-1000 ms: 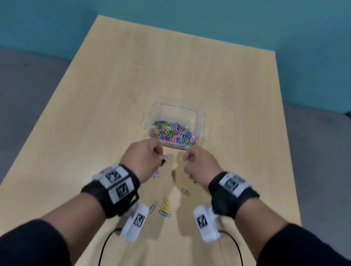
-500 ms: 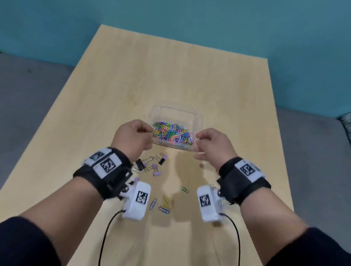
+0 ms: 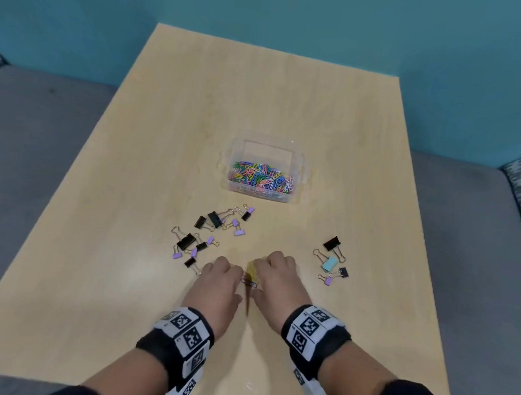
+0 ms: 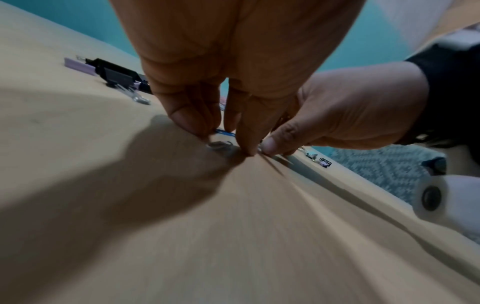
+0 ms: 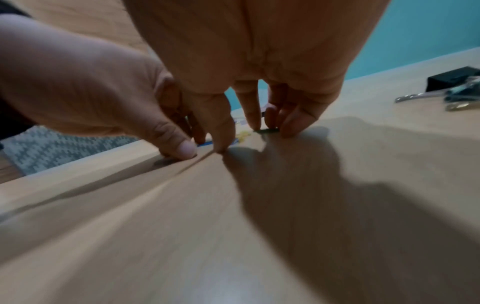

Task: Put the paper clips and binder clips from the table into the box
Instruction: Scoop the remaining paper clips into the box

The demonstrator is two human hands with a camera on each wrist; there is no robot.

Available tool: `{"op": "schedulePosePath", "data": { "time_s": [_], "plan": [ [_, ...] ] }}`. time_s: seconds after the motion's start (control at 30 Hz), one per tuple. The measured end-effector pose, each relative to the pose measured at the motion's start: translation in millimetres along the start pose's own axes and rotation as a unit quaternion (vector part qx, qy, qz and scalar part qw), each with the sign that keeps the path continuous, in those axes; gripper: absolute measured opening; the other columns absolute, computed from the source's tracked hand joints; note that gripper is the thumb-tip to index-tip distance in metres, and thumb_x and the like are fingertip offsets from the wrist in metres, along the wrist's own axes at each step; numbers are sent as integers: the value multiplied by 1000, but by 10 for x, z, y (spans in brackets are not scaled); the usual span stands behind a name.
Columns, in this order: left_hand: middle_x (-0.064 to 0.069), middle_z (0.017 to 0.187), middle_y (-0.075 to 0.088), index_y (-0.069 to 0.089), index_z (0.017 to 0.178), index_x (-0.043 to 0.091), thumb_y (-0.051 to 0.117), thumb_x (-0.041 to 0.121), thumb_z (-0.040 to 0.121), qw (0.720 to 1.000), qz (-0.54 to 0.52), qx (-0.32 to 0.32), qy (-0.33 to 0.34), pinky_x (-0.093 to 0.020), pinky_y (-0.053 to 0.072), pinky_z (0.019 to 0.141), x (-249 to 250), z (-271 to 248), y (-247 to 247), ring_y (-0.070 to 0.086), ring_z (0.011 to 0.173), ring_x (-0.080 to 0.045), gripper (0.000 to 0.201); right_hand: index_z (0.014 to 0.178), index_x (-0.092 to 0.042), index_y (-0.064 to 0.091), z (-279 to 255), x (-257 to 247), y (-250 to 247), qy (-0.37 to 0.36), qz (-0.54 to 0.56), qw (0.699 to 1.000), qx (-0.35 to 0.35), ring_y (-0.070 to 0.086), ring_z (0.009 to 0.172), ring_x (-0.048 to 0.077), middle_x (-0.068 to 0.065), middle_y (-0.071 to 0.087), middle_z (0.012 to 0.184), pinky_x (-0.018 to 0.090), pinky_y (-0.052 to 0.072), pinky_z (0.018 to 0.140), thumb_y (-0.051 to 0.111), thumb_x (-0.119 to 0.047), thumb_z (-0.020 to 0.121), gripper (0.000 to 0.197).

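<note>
A clear plastic box (image 3: 300,166) holding several coloured paper clips stands mid-table. Nearer me, yellow paper clips (image 3: 251,271) and a blue paper clip (image 3: 249,283) lie between my two hands. My left hand (image 3: 233,272) has its fingertips on the table and pinches at the blue paper clip (image 4: 224,132) between thumb and fingers. My right hand (image 3: 259,266) touches the table with straight fingers, a green clip (image 5: 267,130) under their tips and a yellow clip (image 5: 244,135) beside its thumb. Black and purple binder clips (image 3: 208,234) lie to the left, and a smaller group (image 3: 331,259) to the right.
The wooden table (image 3: 259,90) stands against a teal wall, with grey seating on both sides. A pale paper clip (image 3: 248,384) lies near the front edge. The box is about a hand's length beyond the clips.
Both hands have come back from the box's near wall and dropped to the paper clips closer to me. Their fingertips now touch the table.
</note>
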State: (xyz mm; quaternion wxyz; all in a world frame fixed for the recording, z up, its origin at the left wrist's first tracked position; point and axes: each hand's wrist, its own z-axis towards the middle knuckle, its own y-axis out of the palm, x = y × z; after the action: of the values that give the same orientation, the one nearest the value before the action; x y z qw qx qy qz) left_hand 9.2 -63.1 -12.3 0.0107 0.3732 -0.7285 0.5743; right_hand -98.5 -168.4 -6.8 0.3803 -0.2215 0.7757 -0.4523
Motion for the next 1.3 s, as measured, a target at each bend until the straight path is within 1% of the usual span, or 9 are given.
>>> {"op": "schedulePosePath", "data": {
  "time_s": [0.2, 0.4, 0.53, 0.73, 0.87, 0.97, 1.07, 1.17, 1.3],
  "plan": [
    [3, 90, 41, 51, 92, 20, 47, 7, 84, 1000, 6, 10, 8, -26, 31, 66, -3, 69, 13, 39, 81, -15, 16, 97, -16, 51, 36, -153, 73, 10, 19, 1000, -2, 37, 96, 23, 5, 46, 107, 32, 37, 81, 44, -3, 83, 21],
    [2, 83, 40, 41, 74, 22, 46, 6, 83, 1000, -4, 5, -18, -26, 32, 65, 56, 124, -55, 42, 77, -17, 19, 85, -20, 43, 108, -182, 19, 47, 19, 998, -36, 35, 88, 21, 6, 49, 100, 32, 34, 71, 38, -2, 85, 18],
    [1, 88, 39, 40, 78, 21, 46, 5, 83, 999, 42, 3, -5, -24, 29, 69, 67, 100, -61, 42, 85, -18, 18, 85, -21, 43, 94, -127, 8, 52, 12, 997, -48, 39, 89, 21, 6, 50, 100, 31, 34, 71, 45, -7, 90, 15],
    [-2, 100, 50, 47, 100, 16, 46, 3, 80, 993, 102, -22, 53, -27, 36, 77, 85, 94, -59, 46, 93, -21, 23, 87, -18, 44, 103, -116, -47, 22, -30, 998, -59, 45, 88, 26, 9, 52, 99, 32, 31, 68, 43, -4, 86, 14],
    [4, 80, 38, 38, 85, 22, 42, 1, 82, 998, 41, -14, 48, -26, 27, 64, 72, 127, -124, 40, 77, -18, 21, 100, -11, 51, 111, -94, -86, -42, -91, 993, -57, 51, 88, 31, 12, 54, 99, 35, 34, 65, 46, -7, 86, 15],
    [4, 77, 39, 41, 80, 22, 41, -2, 82, 1000, -10, -7, 22, -30, 30, 55, -24, 89, -183, 43, 65, -19, 23, 100, -10, 50, 121, -50, -116, -60, -127, 989, -48, 47, 78, 28, 11, 53, 95, 35, 34, 60, 48, -6, 84, 16],
    [1, 88, 49, 54, 80, 20, 44, 2, 83, 1000, -25, -12, 0, -30, 42, 59, -133, -48, -245, 52, 67, -24, 21, 98, -10, 47, 123, 0, -124, -70, -170, 981, -56, 39, 71, 26, 11, 51, 91, 35, 34, 56, 52, -2, 81, 19],
    [2, 90, 51, 54, 75, 20, 45, 5, 79, 999, -31, -30, -3, -31, 46, 65, -131, -268, -290, 54, 72, -24, 18, 97, -9, 46, 116, 29, -133, -76, -177, 980, -58, 38, 69, 26, 8, 42, 83, 34, 31, 54, 51, 1, 80, 20],
    [2, 88, 48, 51, 77, 17, 55, 22, 83, 992, 16, -89, 91, -33, 44, 66, -51, -597, -167, 50, 74, -21, 9, 96, -9, 46, 101, 73, -113, -85, -166, 981, -54, 38, 68, 25, 8, 39, 81, 34, 31, 53, 49, 4, 78, 22]
  ]
}}
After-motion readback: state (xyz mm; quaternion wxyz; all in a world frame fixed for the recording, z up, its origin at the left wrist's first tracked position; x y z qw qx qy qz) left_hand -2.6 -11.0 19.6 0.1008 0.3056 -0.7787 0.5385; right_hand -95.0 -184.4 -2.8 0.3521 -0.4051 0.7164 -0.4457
